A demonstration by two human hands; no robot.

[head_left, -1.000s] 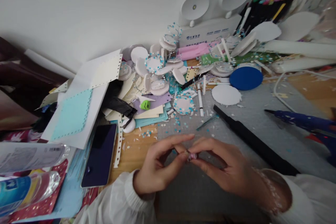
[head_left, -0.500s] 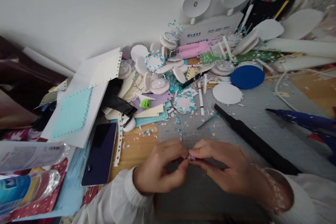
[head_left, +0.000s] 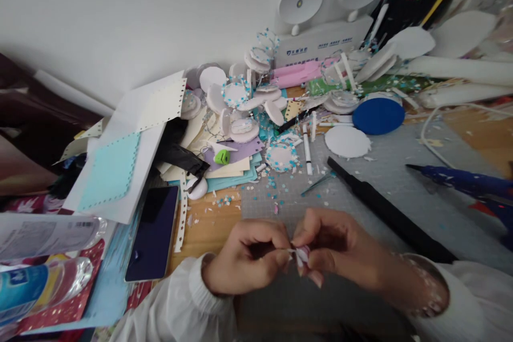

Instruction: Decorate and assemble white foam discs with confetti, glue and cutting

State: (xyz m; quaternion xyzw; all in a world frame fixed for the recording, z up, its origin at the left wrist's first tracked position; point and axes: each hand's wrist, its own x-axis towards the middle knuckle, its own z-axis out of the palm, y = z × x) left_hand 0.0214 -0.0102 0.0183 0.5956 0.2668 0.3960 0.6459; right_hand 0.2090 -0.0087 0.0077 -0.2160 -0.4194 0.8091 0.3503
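Low over the grey cutting mat [head_left: 385, 147], my two hands meet at a small pink-and-white piece [head_left: 302, 254], too small to tell its kind. My left hand [head_left: 250, 256] pinches a thin white end of it between thumb and forefinger. The fingers of my right hand [head_left: 340, 251] are closed around the pinkish part. Beyond the hands, a white disc edged with small blue and white stars [head_left: 281, 156] lies flat amid loose stars. A tiny pink bit [head_left: 276, 208] rests on the mat just past my left fingers.
A black stick-like tool [head_left: 385, 208] and a blue glue gun [head_left: 460, 176] lie right, near tweezers [head_left: 318, 184]. At left are a phone [head_left: 152, 232], plastic bottles [head_left: 44, 291] and punched paper [head_left: 112, 171]. White foam discs [head_left: 216, 97] crowd the back before a twin-headed lamp [head_left: 300, 2].
My right hand has turned and its fingers have lifted, so more of the pink-and-white piece shows. My left hand keeps its pinch, slightly lower.
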